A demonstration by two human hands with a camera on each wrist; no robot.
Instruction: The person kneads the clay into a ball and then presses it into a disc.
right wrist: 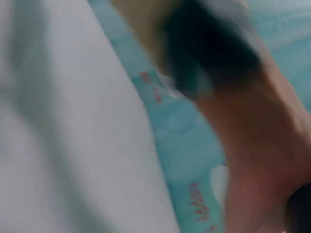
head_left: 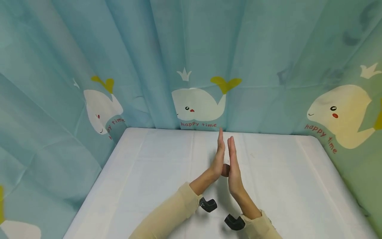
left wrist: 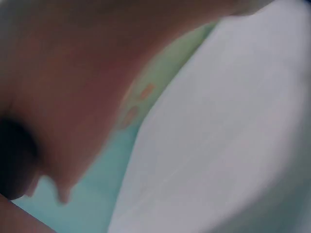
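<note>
Between my two upright palms sits a dark brown ball [head_left: 225, 170], partly covered by both hands in the head view. My left hand [head_left: 219, 158] presses against it from the left, fingers straight and pointing away from me. On its other side my right hand [head_left: 234, 172] lies flat against it, its fingers straight too. The fingertips of the two hands stand slightly apart. In the left wrist view the ball [left wrist: 14, 160] is a dark blur beside the palm, and in the right wrist view only an edge of the ball [right wrist: 301, 213] shows.
Under the hands is a table with a white cover [head_left: 155, 179]. A blue-green curtain [head_left: 197, 39] with printed whales hangs behind the table and along its sides. On each wrist sits a black camera mount, the left mount [head_left: 208, 204] near the right mount [head_left: 234, 222].
</note>
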